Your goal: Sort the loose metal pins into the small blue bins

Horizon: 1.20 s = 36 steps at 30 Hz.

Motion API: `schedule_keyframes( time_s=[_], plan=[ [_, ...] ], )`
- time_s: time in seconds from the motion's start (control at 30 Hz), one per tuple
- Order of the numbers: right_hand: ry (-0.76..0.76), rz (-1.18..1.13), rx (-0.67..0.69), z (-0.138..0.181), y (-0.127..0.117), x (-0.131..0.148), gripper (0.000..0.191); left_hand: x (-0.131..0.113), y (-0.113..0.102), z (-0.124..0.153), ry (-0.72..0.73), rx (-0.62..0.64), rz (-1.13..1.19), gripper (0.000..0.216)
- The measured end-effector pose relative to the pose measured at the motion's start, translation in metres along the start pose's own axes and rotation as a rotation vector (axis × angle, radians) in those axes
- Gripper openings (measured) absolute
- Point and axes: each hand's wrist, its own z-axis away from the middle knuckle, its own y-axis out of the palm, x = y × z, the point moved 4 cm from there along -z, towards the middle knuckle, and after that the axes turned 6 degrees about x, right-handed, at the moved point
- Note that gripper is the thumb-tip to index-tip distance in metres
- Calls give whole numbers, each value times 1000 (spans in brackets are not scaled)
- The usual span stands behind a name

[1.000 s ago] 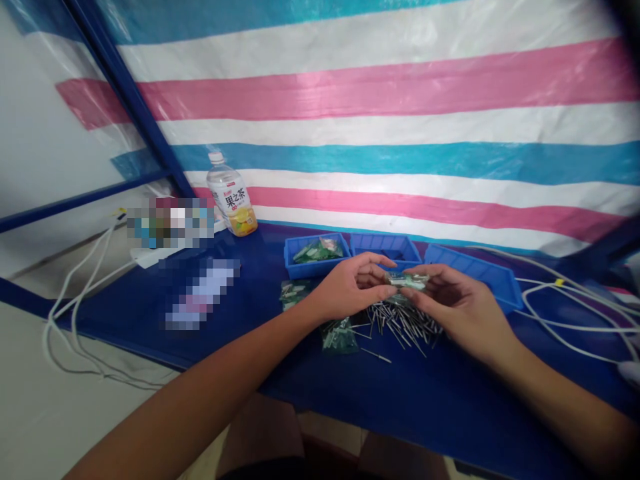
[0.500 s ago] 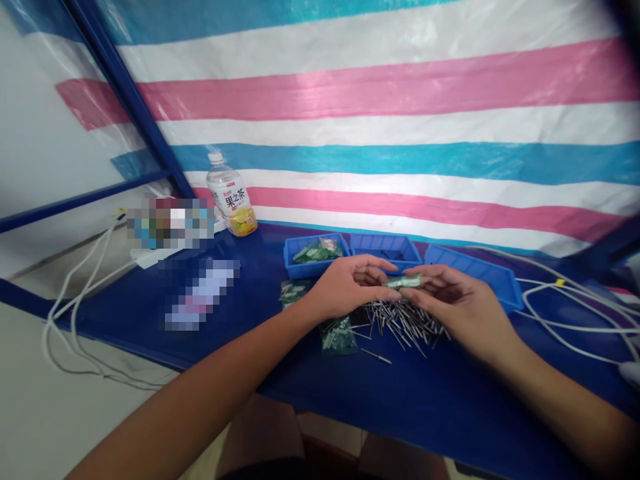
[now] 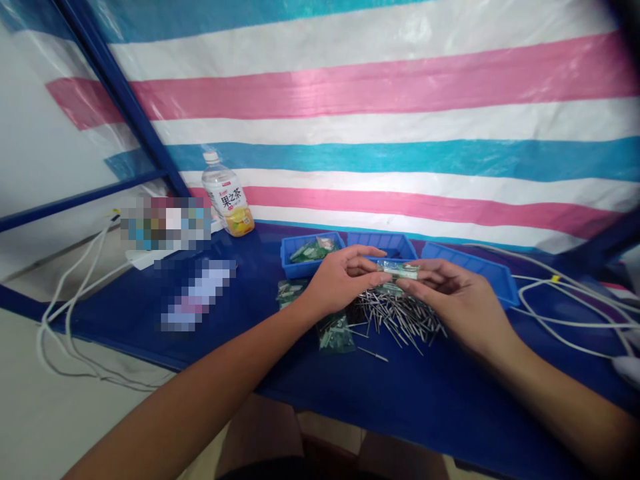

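Observation:
Between both hands is a small clear, greenish plastic bag [image 3: 399, 270], stretched sideways above a pile of blind rivets [image 3: 400, 317]. My left hand [image 3: 337, 279] pinches its left end between thumb and fingers. Its right end is gripped by the thumb and fingers of my right hand [image 3: 457, 297]. What lies inside the bag is too small to make out. One loose rivet [image 3: 373, 355] lies in front of the pile. Beside my left wrist rest filled greenish bags, one nearer me [image 3: 336, 335] and another farther back [image 3: 290, 291], partly hidden by my arm.
Behind my hands stand a left blue bin [image 3: 300, 269] with green bags, a middle bin [image 3: 385, 243] and a right bin [image 3: 493, 283]. A drink bottle [image 3: 229, 200] stands at back left. White cables [image 3: 575, 293] run along the right, with others at left.
The bag between my hands has been raised slightly and spread wider, so more of it shows. My fingertips are a little farther apart. The whole view has shifted slightly.

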Motion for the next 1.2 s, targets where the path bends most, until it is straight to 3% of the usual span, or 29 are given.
schedule_keyframes(
  time_s=[0.07, 0.17, 0.27, 0.33, 0.43, 0.57, 0.63, 0.77, 0.87, 0.97, 1.1, 1.2],
  plan=[
    [-22, 29, 12, -2, 0, -1, 35, 0, -2, -1, 47, -50, -26, 46],
    [-66, 93, -73, -4, -4, 0, 28, -3, -4, 1, 112, -131, -132, 33],
    [-98, 129, -84, -3, -3, 4, 27, -8, 3, 4, 133, -70, -182, 30],
    [-76, 143, -2, -1, 1, 7, 26, -12, 9, 5, 189, -5, -179, 36],
    [-34, 148, 91, 3, 7, 10, 30, -13, 8, 6, 221, -20, -224, 37],
    [-105, 167, -19, 2, 4, 9, 26, -10, -1, 4, 189, -92, -343, 22],
    [-157, 142, -79, 0, 1, 7, 30, -9, -2, 4, 148, -80, -299, 25],
    [-106, 145, 62, -1, 5, 1, 33, -5, 5, 4, 67, 19, -31, 27],
    [-80, 120, 79, 0, 4, 0, 31, -1, 5, 3, 31, -1, 87, 43],
    [-111, 126, 58, -1, 0, -2, 34, 0, 1, 1, 45, -6, 78, 37],
    [-243, 253, 47, -4, -8, -2, 10, -5, -5, 0, 121, 2, -36, 11],
    [-306, 310, 40, -4, -12, -2, 9, -7, -7, 1, 122, -29, -109, 17]
  ],
)
